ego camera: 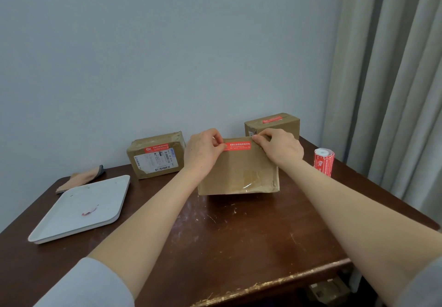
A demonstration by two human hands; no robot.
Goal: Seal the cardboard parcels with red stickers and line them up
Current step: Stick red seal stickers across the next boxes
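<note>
A flat cardboard parcel (239,173) lies in the middle of the dark wooden table (239,239). A red sticker (238,146) stretches along its far edge. My left hand (203,150) pinches the sticker's left end. My right hand (278,147) pinches its right end, fingers curled over the parcel's far corner. Another parcel (156,155) with a red sticker and a white shipping label sits at the back left. A third, taller parcel (272,124) with a red sticker on top stands behind my right hand.
A roll of red stickers (323,161) stands upright near the table's right edge. A white tray (81,208) with a pink scrap on it lies at the left, with a beige cloth (82,179) behind it. Grey curtains hang at the right; the wall is close behind.
</note>
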